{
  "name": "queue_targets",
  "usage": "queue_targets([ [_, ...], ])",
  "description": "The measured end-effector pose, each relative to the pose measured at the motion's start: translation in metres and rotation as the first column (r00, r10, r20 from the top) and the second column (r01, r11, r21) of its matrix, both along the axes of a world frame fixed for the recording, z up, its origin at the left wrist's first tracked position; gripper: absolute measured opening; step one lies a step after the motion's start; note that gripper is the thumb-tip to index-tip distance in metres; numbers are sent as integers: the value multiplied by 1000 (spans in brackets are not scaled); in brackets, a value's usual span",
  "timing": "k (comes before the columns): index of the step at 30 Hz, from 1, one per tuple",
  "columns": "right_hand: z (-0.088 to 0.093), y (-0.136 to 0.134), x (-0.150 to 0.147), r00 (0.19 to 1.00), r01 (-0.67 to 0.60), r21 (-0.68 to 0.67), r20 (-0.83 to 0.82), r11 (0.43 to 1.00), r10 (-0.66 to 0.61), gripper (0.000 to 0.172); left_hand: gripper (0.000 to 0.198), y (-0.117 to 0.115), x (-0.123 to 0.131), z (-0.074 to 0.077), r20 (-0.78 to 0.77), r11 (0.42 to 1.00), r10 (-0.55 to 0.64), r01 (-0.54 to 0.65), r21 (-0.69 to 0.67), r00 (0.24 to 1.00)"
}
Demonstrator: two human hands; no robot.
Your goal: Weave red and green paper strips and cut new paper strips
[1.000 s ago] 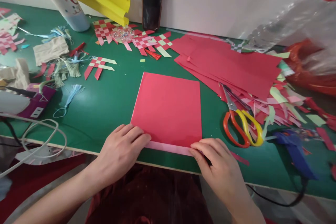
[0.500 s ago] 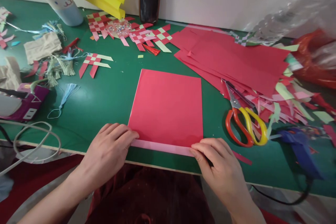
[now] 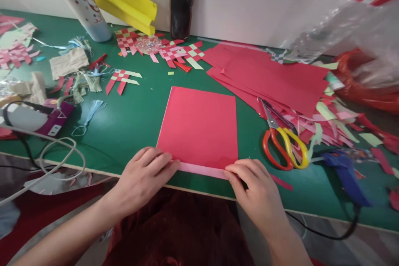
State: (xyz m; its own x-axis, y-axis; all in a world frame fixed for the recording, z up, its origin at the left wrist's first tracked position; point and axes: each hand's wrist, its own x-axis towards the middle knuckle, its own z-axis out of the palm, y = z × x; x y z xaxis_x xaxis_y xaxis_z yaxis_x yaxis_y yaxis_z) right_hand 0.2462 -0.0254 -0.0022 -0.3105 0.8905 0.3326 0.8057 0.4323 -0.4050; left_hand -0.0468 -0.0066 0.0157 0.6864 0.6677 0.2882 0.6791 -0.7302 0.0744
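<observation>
**Red paper [image 3: 201, 129] held at both near corners**

On my feed the red paper lies flat close to the tabletop's [image 3: 131, 120] front edge, a pink strip [image 3: 202, 169] running along its near side. The left hand [image 3: 141, 178] rests over the near left corner, fingers together; I cannot tell whether they grip anything underneath. The right hand [image 3: 254, 189] pinches the near right corner, thumb against forefinger.

I judge the paper light and thin, firm enough to lie flat, easily creased, perhaps slippery on that smooth surface. I would take it by its corners and edges, pressing lightly. Scissors [image 3: 288, 151] lie just to its right, and a blue glue gun [image 3: 347, 178] sits beyond, near the tabletop's front edge.
</observation>
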Motion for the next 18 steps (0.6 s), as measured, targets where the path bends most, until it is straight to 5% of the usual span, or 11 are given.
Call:
queue_targets([
  [3, -1, -1, -1, 1000, 2, 23, 11, 1000, -2, 9, 32, -5, 5, 0, -75, 999, -42, 44, 26, 996],
  [10, 0, -9, -9, 992, 58, 108, 102, 993, -69, 14, 48, -30, 21, -11, -236, 992, 104, -118, -48, 966],
  [18, -7, -26, -50, 966, 4, 126, 254, 992, -37, 40, 75, -40, 20, -27, -150, 991, 127, -118, 69, 981],
])
